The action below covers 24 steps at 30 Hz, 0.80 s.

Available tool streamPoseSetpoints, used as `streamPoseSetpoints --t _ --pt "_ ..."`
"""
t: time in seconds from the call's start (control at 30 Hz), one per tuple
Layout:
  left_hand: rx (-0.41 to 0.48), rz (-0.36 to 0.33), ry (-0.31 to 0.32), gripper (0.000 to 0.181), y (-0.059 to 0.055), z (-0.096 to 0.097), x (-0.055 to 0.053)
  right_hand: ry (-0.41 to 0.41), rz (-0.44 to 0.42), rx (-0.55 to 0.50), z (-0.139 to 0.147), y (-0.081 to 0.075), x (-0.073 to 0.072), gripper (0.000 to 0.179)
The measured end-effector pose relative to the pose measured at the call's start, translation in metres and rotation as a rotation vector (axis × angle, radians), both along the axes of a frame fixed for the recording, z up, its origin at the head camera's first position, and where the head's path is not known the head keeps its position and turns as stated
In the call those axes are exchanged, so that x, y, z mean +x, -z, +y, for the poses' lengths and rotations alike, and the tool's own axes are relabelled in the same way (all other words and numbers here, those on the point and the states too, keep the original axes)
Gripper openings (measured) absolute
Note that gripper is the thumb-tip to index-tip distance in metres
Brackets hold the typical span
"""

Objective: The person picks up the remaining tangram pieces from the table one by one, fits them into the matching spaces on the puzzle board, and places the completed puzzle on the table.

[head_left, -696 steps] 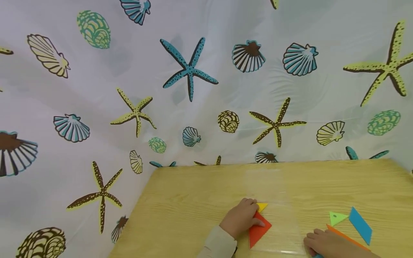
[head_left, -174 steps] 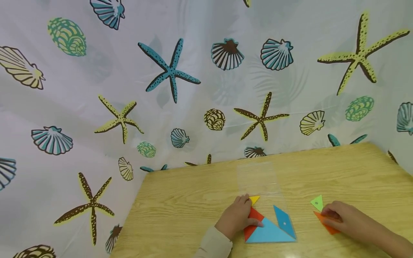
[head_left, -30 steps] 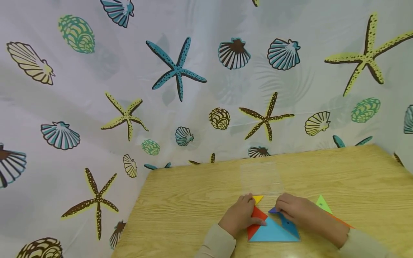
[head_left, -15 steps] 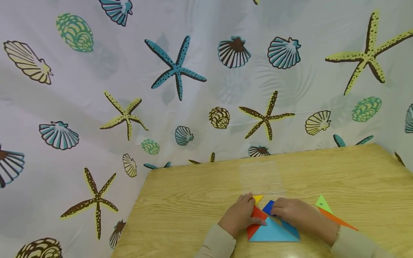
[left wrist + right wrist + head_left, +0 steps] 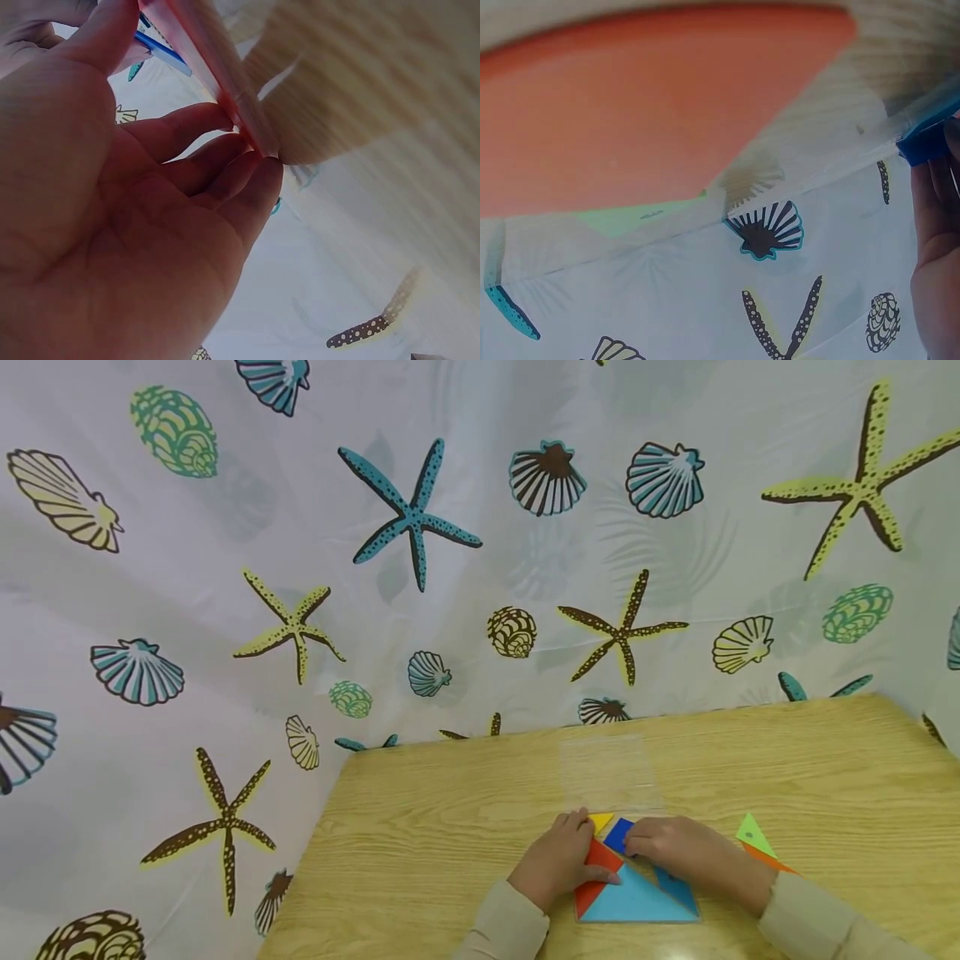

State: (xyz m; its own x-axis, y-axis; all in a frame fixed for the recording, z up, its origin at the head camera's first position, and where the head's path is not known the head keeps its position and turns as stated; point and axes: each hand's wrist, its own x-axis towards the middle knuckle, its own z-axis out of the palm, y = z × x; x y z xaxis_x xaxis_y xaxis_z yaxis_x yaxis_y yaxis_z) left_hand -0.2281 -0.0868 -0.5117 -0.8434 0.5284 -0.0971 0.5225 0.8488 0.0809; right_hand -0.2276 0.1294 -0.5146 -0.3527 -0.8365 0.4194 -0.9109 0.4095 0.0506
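Observation:
In the head view, my left hand holds the left edge of a clear tangram case, its thumb lying over the red triangle. My right hand pinches a dark blue tangram square above the red piece, close beside a small yellow triangle. Below lies a light blue triangle; to its right is a blue parallelogram, partly under my right hand. In the left wrist view, curled fingertips meet the case's edge. The right wrist view catches the dark blue square at its right border.
A green triangle with a hole and an orange triangle lie on the wooden table, right of the case; my right forearm hides part of the orange one. A shell-and-starfish printed curtain borders the table's back and left.
Earlier, the light blue triangle and blue parallelogram joined the red triangle in the case. Over the last second, my right hand moves the dark blue square left toward the yellow triangle. My left hand stays.

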Motion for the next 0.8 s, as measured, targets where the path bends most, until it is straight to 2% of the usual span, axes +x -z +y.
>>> streamPoseSetpoints --t 0.27,0.57,0.8 --pt "-0.007 0.028 0.021 0.078 0.001 -0.002 0.000 0.002 -0.025 0.029 -0.003 0.002 -0.007 0.026" --pt "-0.003 0.019 0.017 0.076 -0.002 -0.001 0.001 -0.023 0.008 0.031 -0.008 0.004 -0.010 0.026" --pt "-0.016 0.024 0.008 0.079 0.001 -0.001 -0.001 -0.030 0.048 0.021 -0.011 0.005 -0.013 0.027"
